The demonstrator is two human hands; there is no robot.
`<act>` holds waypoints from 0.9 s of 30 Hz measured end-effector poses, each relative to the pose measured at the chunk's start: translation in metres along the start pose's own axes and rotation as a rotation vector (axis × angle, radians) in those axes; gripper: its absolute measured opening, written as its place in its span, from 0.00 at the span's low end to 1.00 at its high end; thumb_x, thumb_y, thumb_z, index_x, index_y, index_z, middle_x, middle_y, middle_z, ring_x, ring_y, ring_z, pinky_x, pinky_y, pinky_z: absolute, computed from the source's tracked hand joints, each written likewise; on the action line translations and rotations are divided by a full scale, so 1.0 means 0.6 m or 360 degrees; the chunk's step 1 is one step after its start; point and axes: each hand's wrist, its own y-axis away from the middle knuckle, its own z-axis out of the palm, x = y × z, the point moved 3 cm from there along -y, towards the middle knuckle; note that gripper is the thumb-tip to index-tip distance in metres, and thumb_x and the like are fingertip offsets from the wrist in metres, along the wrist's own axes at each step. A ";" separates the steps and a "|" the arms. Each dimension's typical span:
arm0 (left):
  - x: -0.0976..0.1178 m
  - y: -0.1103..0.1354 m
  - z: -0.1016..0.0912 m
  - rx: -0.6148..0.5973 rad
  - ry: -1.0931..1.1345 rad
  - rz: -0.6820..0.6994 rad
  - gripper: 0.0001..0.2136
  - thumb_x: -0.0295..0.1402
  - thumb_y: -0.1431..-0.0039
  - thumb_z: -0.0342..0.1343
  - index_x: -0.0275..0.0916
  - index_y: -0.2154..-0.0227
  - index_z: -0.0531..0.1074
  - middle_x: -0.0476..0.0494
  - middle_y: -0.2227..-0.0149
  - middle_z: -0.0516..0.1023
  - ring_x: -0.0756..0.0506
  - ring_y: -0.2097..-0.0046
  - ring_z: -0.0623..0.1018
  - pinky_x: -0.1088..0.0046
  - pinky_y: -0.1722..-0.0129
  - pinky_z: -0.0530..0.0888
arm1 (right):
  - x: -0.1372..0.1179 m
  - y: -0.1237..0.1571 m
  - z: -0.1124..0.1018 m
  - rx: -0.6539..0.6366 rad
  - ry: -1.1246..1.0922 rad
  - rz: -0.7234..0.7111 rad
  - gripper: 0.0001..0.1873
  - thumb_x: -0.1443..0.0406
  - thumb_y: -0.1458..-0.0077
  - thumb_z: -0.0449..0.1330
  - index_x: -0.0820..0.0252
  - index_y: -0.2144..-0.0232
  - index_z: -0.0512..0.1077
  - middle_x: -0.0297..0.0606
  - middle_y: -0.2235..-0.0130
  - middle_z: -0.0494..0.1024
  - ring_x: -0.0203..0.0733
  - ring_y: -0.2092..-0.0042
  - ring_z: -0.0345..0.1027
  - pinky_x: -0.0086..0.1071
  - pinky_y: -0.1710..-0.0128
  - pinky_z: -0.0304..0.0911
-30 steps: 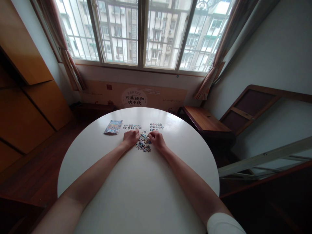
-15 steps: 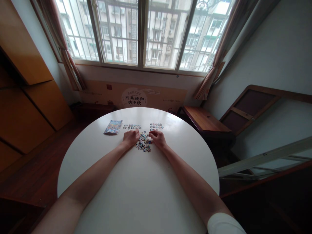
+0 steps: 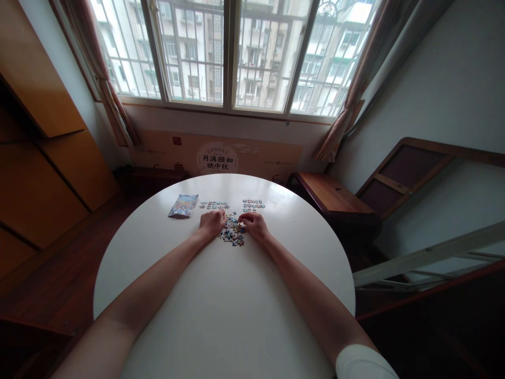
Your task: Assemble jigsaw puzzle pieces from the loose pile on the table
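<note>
A loose pile of small jigsaw pieces lies on the white round table, between my two hands. My left hand is closed like a fist at the pile's left edge; what its fingers hold, if anything, is hidden. On the right side, my right hand has thumb and forefinger pinched together over the pile, seemingly on a small jigsaw piece. Beyond the left hand, rows of separate jigsaw pieces are laid out. A second group of jigsaw pieces sits in rows past the right hand.
A colourful printed packet lies left of the rows. Past the table's far edge are a low wooden bench on the right and a printed banner under the window. Wooden cabinets stand at the left.
My right hand's fingertips have shifted slightly left and down over the pile. My left hand stays closed in nearly the same place.
</note>
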 end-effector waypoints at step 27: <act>-0.002 -0.001 0.003 0.0029 0.0023 0.0005 0.15 0.38 0.42 0.42 0.39 0.62 0.72 0.40 0.65 0.77 0.43 0.63 0.76 0.72 0.65 0.66 | -0.010 0.004 -0.005 -0.0087 0.0552 -0.0092 0.08 0.68 0.54 0.59 0.62 0.71 0.78 0.36 0.70 0.73 0.34 0.70 0.65 0.26 0.67 0.61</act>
